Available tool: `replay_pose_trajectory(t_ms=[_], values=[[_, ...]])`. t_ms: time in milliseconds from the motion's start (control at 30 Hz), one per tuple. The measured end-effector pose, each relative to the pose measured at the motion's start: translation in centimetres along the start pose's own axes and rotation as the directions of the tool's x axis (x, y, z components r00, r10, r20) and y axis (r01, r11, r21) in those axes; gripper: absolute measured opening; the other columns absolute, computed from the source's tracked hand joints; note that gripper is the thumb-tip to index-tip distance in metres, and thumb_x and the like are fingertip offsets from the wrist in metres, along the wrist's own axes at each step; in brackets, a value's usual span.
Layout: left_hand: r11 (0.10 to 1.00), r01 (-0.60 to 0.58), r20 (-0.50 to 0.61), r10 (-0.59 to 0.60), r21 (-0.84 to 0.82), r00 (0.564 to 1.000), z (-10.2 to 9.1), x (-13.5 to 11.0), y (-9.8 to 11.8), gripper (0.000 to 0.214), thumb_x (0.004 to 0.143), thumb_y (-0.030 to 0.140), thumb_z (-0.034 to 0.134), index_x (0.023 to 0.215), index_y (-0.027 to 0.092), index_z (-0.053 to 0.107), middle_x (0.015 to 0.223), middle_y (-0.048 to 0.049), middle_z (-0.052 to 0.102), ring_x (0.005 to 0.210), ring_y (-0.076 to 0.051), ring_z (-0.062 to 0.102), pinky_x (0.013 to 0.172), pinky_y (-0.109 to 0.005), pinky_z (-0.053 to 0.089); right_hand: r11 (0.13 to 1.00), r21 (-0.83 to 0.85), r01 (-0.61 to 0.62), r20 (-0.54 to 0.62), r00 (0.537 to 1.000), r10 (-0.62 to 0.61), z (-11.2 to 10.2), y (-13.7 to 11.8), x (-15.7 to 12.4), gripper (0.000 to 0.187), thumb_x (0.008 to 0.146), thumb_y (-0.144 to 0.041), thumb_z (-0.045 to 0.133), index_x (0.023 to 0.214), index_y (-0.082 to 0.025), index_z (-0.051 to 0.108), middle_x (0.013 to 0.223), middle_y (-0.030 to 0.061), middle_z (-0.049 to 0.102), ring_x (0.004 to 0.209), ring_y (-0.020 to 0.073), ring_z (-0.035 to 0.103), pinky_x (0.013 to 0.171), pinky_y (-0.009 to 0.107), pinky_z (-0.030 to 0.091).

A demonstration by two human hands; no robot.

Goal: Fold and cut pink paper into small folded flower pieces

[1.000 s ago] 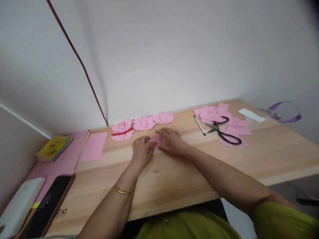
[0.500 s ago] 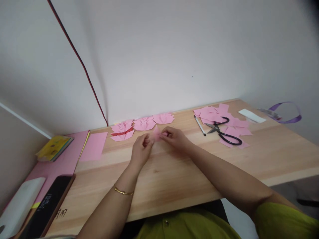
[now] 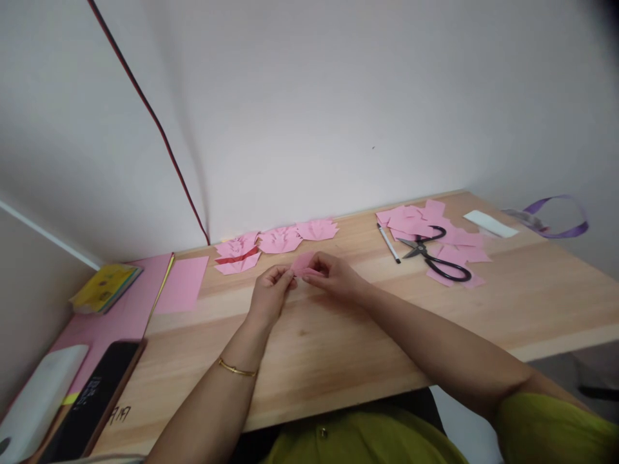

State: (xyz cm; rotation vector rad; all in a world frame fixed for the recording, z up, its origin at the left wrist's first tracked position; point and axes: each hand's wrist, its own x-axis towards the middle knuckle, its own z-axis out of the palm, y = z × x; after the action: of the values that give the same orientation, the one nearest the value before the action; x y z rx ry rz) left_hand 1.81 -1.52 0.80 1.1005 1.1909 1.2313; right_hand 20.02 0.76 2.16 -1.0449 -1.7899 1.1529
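A small folded piece of pink paper is held just above the middle of the table, between both hands. My left hand, with a gold bangle on its wrist, pinches the paper's left corner between thumb and fingertips. Around the right side of the paper, my right hand is closed, its thumb and forefinger on the edge. Behind the hands, against the wall, lie several pink paper cutouts with pointed edges, and a dark red strip rests across one of them.
Black-handled scissors lie open on pink paper scraps at the right. Beside them are a white pen and a white strip. At left are pink sheets, a yellow packet, a black phone-like device and a white box.
The pink paper has turned and now shows a broader folded face. My left hand has shifted slightly left and down; my right hand has come a little lower, still on the paper.
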Motion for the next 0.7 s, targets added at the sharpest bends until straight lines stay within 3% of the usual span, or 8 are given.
replay_pose_trajectory(t_ms=[133,267,500,700], values=[[0.993,-0.006,0.059,-0.001,0.122,0.998,0.1,-0.4,0.6,0.026,0.074,0.041,0.068,0.073,0.015,0.063,0.064,0.0006,0.059,0.059,-0.009,0.050,0.059,-0.020,0.038,0.996,0.076,-0.044,0.011,0.999,0.043,-0.5,0.1,0.1,0.042,0.071,-0.042,0.069,0.101,-0.018,0.055,0.084,0.0008,0.059,0.073,0.0131,0.053,0.066,0.026,0.043],[0.983,-0.014,0.090,-0.003,0.183,0.996,0.3,-0.7,1.3,0.027,0.075,0.041,0.067,0.071,0.015,0.064,0.064,-0.0001,0.059,0.060,-0.010,0.050,0.060,-0.021,0.039,0.987,0.159,-0.016,0.083,0.997,0.002,-0.6,-0.3,0.1,0.027,0.076,-0.040,0.063,0.092,-0.017,0.061,0.087,0.0025,0.062,0.079,0.0149,0.056,0.072,0.028,0.044],[0.998,0.060,0.125,-0.061,0.013,0.990,0.5,-0.6,1.1,0.026,0.070,0.036,0.072,0.083,0.013,0.070,0.068,-0.0024,0.063,0.064,-0.011,0.054,0.064,-0.023,0.042,0.973,0.230,-0.013,-0.002,1.000,0.014,-0.1,-0.6,-0.1,0.023,0.076,-0.037,0.065,0.087,-0.018,0.059,0.080,0.0006,0.060,0.074,0.0134,0.054,0.067,0.026,0.042],[0.993,0.091,0.097,-0.082,-0.082,0.992,0.3,-0.3,0.3,0.019,0.068,0.029,0.072,0.078,0.013,0.070,0.064,-0.0022,0.064,0.062,-0.010,0.056,0.064,-0.022,0.043,0.946,0.324,0.010,0.099,0.994,-0.044,0.1,-0.7,-0.3,0.022,0.076,-0.037,0.065,0.085,-0.018,0.060,0.079,0.0007,0.060,0.074,0.0129,0.055,0.070,0.026,0.042]])
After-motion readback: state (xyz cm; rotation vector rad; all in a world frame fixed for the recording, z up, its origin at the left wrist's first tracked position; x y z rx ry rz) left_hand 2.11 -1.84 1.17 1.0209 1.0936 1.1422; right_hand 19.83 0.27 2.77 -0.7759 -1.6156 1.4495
